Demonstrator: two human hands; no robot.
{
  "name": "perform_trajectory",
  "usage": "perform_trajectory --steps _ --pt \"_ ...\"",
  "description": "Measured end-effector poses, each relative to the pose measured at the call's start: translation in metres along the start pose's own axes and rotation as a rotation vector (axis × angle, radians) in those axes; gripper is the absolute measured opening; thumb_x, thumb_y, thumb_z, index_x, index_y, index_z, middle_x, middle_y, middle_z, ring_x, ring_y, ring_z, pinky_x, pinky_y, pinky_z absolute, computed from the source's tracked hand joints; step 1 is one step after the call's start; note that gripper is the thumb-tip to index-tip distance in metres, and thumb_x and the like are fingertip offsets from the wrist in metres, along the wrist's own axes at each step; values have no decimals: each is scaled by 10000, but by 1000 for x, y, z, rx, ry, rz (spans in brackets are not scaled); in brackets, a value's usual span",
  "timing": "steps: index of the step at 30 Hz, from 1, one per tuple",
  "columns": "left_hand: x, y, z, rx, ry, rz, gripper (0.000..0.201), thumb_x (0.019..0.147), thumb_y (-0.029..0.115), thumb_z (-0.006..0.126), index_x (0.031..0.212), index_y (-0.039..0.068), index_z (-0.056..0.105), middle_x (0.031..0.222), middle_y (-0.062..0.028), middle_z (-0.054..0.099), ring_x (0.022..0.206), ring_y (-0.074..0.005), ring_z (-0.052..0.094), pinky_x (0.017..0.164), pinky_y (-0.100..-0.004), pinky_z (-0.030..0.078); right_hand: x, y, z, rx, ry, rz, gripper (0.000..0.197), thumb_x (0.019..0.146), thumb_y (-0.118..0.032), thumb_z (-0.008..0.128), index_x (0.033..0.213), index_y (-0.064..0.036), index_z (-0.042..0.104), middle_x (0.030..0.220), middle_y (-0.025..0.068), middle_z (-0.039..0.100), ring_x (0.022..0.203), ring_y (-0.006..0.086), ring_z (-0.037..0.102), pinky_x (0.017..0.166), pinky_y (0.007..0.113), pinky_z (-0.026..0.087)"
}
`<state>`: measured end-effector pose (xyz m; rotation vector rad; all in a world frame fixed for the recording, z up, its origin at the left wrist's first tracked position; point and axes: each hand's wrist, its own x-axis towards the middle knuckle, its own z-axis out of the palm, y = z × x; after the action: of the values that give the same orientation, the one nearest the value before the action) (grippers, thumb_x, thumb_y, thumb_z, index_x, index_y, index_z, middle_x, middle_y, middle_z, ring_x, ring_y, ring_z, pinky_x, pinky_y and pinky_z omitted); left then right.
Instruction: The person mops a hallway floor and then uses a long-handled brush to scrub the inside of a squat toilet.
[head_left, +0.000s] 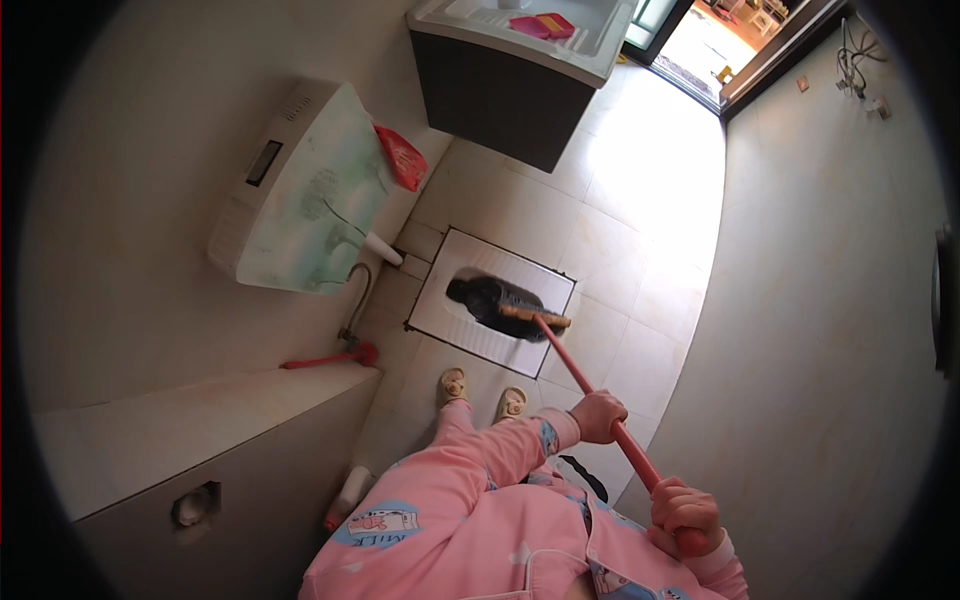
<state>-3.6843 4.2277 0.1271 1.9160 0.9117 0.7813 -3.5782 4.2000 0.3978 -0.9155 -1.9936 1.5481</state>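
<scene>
Both my hands grip the red handle of a broom (632,455). My left hand (598,416) wraps round the handle lower down, closer to the broom head. Around the top end of the handle, close to my body, my right hand (686,516) is closed. The broom's brown head (535,317) with dark bristles lies over the right part of a squat toilet (470,342) set in the floor. The toilet has a ribbed white surface and a dark hollow. The bristles' underside is hidden, so I cannot tell how firmly they touch.
A washbasin cabinet (490,95) stands ahead, with a pink and yellow item (543,26) on top. On the left wall hangs a white and green box (310,200), beside a red bag (401,157). A red tool (330,357) lies on the ledge (200,430). A doorway (715,50) opens far right.
</scene>
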Motion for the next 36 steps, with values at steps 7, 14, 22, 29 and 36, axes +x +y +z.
perform_trajectory --steps 7,14,22,29,36 --pt "-4 27 -81 38 503 -3 221 649 116 624 497 80 467 500 -85 510 494 -291 527 515 -376 437 58 -37 6 199 179 -143 220 632 -1 661 571 -101 474 557 28 520 491 156 483 545 280 440" --pt "31 89 -192 75 778 303 245 550 44 660 464 108 440 433 -49 450 394 -231 473 434 -314 384 108 -102 -45 265 -214 -644 217 649 -54 712 624 -124 508 617 37 548 508 141 540 553 266 507" --pt "45 -103 -195 396 816 -244 185 599 123 688 621 107 505 739 -83 549 742 -276 526 648 -393 394 183 61 -20 -8 -96 -306 216 624 103 598 636 -45 441 648 74 493 653 247 508 592 349 418" --pt "38 -183 -110 298 617 -347 248 561 98 729 739 61 562 1019 -194 520 1036 -352 458 932 -392 361 141 146 -18 -63 -173 -302 257 627 88 649 641 -59 438 688 57 512 704 247 517 738 361 448" --pt "97 -135 -45 200 425 -244 167 638 93 666 790 95 595 926 -136 574 1047 -337 467 1027 -461 247 73 120 -66 -74 -5 -212 229 618 102 628 631 -55 463 655 59 507 640 226 520 775 370 445"
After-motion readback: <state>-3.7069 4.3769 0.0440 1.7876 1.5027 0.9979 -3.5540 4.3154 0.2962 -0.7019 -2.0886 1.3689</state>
